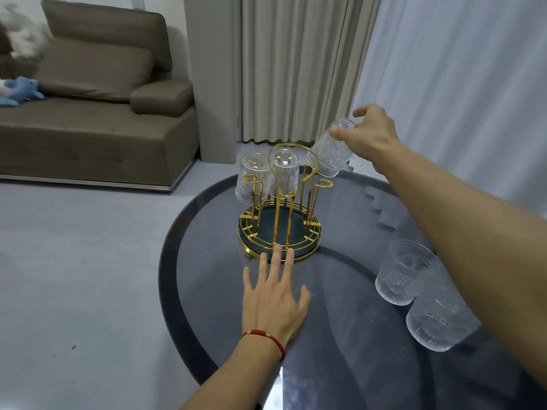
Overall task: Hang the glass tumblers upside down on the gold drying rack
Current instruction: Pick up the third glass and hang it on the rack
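Head view: tumbler tilted over gold rack.
Right hand [367, 134] outstretched, gripping inverted tumbler [331, 152] by its base above rack [279, 229]; left hand [275, 297] open, flat on glass table [340, 335], fingertips at rack's rim. Two tumblers [426, 297] upright nearby.

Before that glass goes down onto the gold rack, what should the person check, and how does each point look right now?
1. Glass gripped: ok, the right hand holds the tilted tumbler by its base.
2. Mouth facing down: ok, angled toward the rack.
3. Free peg: ok, an empty hook stands just below the tumbler.
4. Rack steadied: cannot tell, the left hand lies flat on the table, fingertips at the rack's rim.
5. Hung glasses clear: ok, two hung tumblers sit on the far-left side.
6. Glasses left: not ok, two upright tumblers wait on the table.
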Motion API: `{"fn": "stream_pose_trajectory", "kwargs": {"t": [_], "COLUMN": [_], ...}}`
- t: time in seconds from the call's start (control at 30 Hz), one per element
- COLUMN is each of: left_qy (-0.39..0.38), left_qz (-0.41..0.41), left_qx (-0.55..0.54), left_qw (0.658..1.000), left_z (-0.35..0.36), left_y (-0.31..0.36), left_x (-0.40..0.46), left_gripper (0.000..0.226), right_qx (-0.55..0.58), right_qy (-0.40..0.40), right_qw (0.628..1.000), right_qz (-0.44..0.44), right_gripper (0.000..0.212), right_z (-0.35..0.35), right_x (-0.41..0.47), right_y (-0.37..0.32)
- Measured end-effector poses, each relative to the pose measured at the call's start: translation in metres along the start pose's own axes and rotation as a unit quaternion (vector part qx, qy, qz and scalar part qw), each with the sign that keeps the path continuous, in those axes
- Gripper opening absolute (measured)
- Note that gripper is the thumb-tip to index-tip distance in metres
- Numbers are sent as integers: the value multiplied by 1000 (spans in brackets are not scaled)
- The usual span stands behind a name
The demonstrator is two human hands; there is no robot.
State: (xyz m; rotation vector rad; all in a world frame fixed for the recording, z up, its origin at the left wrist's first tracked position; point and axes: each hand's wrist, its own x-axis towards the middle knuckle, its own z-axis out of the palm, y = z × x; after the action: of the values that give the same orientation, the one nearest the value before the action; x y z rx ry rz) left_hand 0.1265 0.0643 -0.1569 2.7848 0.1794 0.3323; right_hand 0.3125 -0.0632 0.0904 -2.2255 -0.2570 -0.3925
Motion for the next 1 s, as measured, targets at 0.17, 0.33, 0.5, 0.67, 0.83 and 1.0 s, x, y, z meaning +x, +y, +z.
{"fn": "stream_pose_trajectory", "kwargs": {"t": [0.17,0.33,0.5,0.67,0.83,1.0], "left_qy": [-1,-1,-6,-8,0,-6], "left_qz": [5,5,7,5,5,4], "left_qx": [-1,2,9,12,9,8], "left_qw": [1000,1000,1000,1000,1000,1000], "left_z": [1,0,0,0,-1,-3], "left_y": [0,1,2,3,3,3], "left_x": [-1,-1,-1,-1,-1,0], "left_gripper": [73,73,73,73,72,72], "right_qx": [-48,-75,-61,-41,-42,-56], "right_qy": [-75,-175,-238,-260,-286,-207], "right_qw": [996,980,966,962,955,975], "right_qz": [-28,-57,-78,-67,-59,-61], "right_gripper": [83,80,72,71,81,64], "right_z": [18,31,40,46,42,28], "right_x": [13,24,29,31,28,-7], "right_y": [5,21,30,37,42,55]}}
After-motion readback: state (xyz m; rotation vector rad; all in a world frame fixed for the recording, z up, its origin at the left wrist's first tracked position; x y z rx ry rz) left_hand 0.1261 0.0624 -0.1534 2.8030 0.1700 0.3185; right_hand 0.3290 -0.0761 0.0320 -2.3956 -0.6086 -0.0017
